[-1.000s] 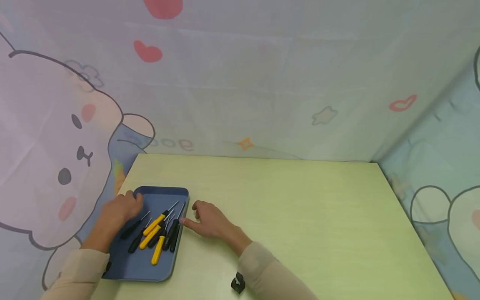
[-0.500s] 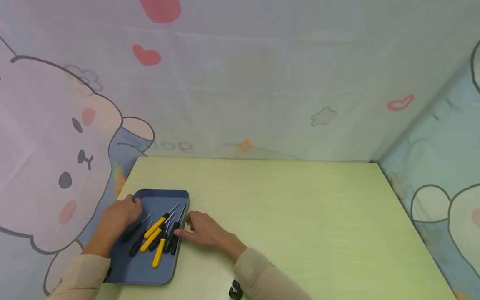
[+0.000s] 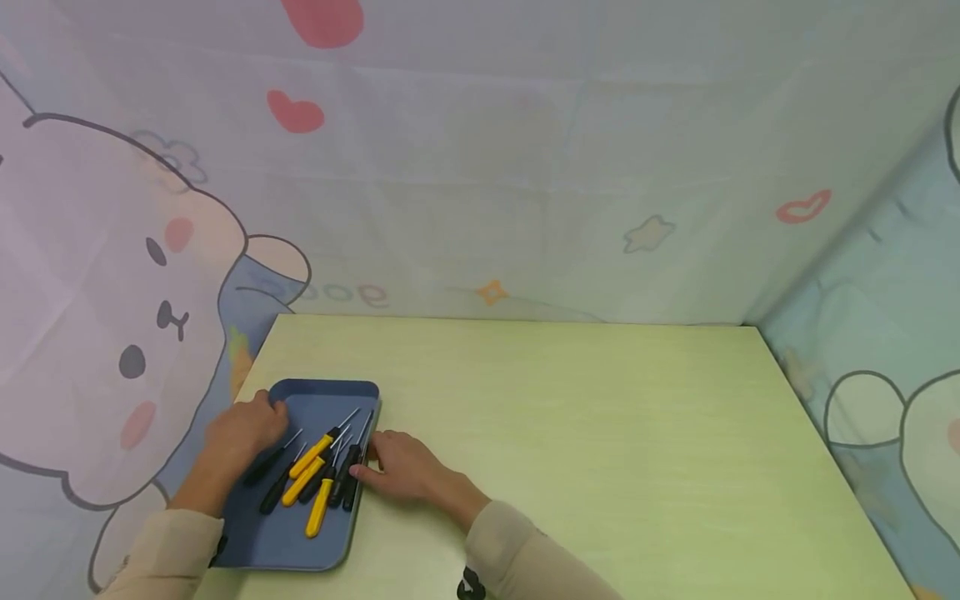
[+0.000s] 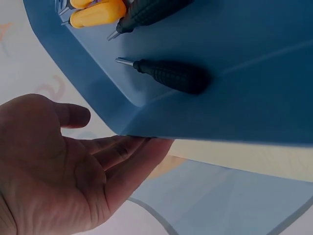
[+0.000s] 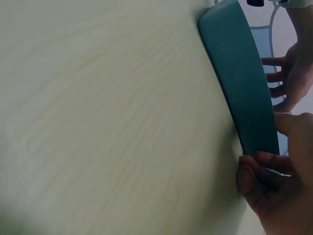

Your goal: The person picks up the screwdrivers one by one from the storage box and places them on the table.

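Note:
A blue tray (image 3: 258, 537) lies at the left of the table in the head view. In it are several screwdrivers, some with yellow handles (image 3: 317, 510) and some with black handles (image 3: 276, 493). My left hand (image 3: 247, 432) is at the tray's far left corner; in the left wrist view its fingers (image 4: 139, 171) reach straight to the outer wall, thumb apart. My right hand (image 3: 408, 471) holds the tray's right side, its thumb at the rim and its fingers curled against the outer wall (image 5: 239, 83) low down, as the right wrist view shows.
The pale yellow-green table (image 3: 600, 442) extends to the right of the tray. Behind it hangs a cloth (image 3: 465, 167) printed with cartoon figures and hearts. A small black object (image 3: 471, 585) shows beside the right sleeve (image 3: 532, 550).
My right hand has moved left and closer, from beside the tray onto its right side. The left hand stays at the far left corner. The screwdrivers keep their places in the tray.

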The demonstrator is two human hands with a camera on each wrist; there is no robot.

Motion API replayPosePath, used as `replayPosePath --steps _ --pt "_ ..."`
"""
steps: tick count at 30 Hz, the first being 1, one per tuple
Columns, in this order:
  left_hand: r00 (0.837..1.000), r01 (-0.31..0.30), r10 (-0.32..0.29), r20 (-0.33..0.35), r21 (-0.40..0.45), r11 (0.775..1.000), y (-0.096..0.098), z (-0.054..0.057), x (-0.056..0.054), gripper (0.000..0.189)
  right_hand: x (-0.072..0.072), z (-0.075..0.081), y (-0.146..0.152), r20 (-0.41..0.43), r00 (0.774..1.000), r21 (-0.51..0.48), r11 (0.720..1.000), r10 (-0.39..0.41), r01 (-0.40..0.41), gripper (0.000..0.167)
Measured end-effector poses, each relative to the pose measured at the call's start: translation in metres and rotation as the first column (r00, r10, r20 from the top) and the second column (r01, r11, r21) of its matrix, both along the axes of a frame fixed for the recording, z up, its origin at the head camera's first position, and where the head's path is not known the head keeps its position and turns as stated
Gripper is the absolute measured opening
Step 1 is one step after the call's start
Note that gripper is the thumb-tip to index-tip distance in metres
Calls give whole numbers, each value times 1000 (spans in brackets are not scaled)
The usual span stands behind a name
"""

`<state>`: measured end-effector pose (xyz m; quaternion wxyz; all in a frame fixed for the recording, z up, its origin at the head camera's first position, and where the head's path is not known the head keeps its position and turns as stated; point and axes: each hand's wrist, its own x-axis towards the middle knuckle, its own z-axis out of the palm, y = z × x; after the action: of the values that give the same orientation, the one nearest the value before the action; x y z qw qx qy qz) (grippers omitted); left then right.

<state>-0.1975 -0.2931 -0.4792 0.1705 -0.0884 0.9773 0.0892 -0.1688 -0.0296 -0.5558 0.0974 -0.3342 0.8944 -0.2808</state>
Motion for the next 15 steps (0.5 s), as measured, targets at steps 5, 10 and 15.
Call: replayPosePath --steps 5,10,15 --pt "1000 29 -29 11 25 999 -4 -3 1 65 2 1 -4 41 999 -37 999 29 -28 28" --pt "998 62 -62 23 31 998 -6 -5 3 65 7 6 -4 81 997 -20 1000 9 -7 25" --pt "999 46 -47 13 35 998 -3 -5 3 64 12 7 -6 130 991 -15 999 -31 33 25"
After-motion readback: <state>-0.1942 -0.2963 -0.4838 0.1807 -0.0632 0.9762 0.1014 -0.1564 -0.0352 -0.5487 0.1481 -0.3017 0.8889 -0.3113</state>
